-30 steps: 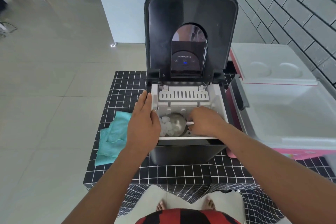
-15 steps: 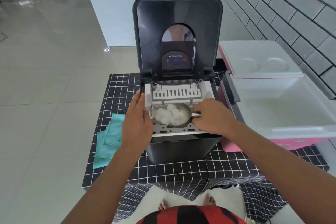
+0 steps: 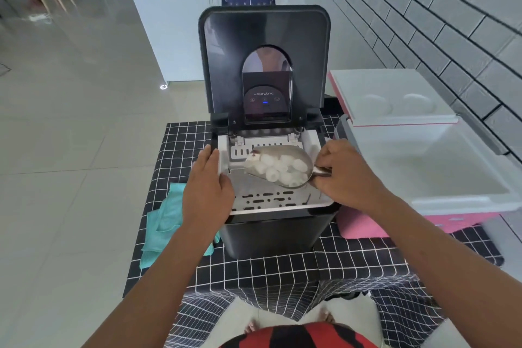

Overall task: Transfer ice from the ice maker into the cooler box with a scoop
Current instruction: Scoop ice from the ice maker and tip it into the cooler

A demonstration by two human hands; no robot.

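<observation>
Scoop (image 3: 281, 168) of ice lies crosswise, mouth pointing left; right hand (image 3: 346, 176) grips its handle, left hand (image 3: 207, 192) flat.

The right hand (image 3: 343, 175) grips the handle of a metal scoop (image 3: 282, 168) full of ice (image 3: 279, 169) above the open ice maker (image 3: 271, 206). The left hand (image 3: 207, 192) rests on the maker's left edge; the open cooler box (image 3: 423, 167) sits at the table's right edge

The scoop (image 3: 285, 168) I grip is bare metal, smooth and dully shiny, and the ice (image 3: 278, 171) in it looks cloudy white and wet. My ice maker (image 3: 268, 234) has a glossy black plastic shell, a shiny lid (image 3: 264, 31) and a matt white plastic basket (image 3: 271, 200). The cooler box (image 3: 440, 167) is smooth white plastic inside, pink outside. A black, white-gridded cloth (image 3: 282, 271) covers the counter; the teal rag (image 3: 163, 223) looks soft and nappy.
</observation>
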